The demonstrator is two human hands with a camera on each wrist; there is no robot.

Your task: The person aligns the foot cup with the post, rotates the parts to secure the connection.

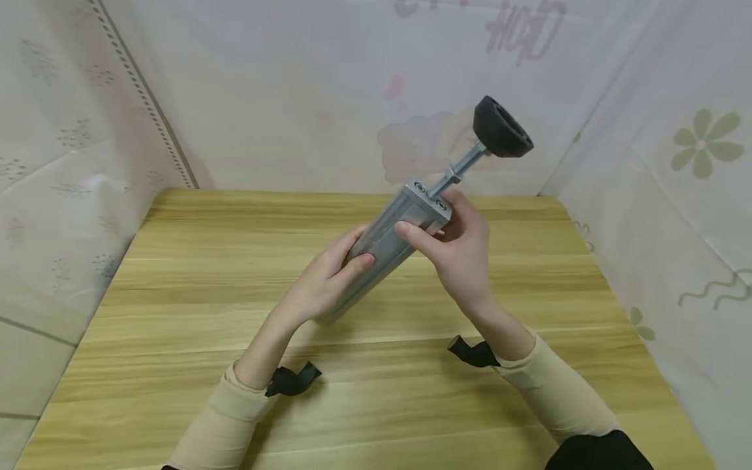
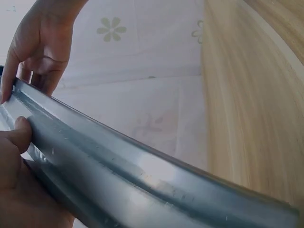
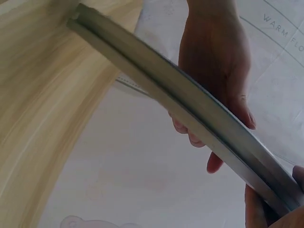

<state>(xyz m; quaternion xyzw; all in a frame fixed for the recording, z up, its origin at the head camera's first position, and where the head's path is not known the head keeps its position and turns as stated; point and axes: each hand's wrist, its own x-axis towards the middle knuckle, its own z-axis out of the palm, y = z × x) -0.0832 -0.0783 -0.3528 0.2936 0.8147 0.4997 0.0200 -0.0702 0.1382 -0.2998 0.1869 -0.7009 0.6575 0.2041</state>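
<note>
A grey metal profile leg (image 1: pixel 382 241) is held tilted above the table, its upper end pointing away to the right. From its end plate a threaded rod with a nut (image 1: pixel 452 175) leads to a black round foot (image 1: pixel 499 127). My left hand (image 1: pixel 320 277) grips the profile around its middle, thumb on the upper face. Near the end plate my right hand (image 1: pixel 464 251) holds the profile, with its thumb on the face and its fingers behind. In the left wrist view the grooved side of the profile (image 2: pixel 123 156) runs across; the right wrist view shows a long groove too.
Below is a wood-grain table (image 1: pixel 194 313). Printed pale cloth (image 1: pixel 282 98) hangs behind it and along both sides. Black curved pieces (image 1: pixel 294 380) stick out from both beige sleeves (image 1: pixel 558 391) at the wrists.
</note>
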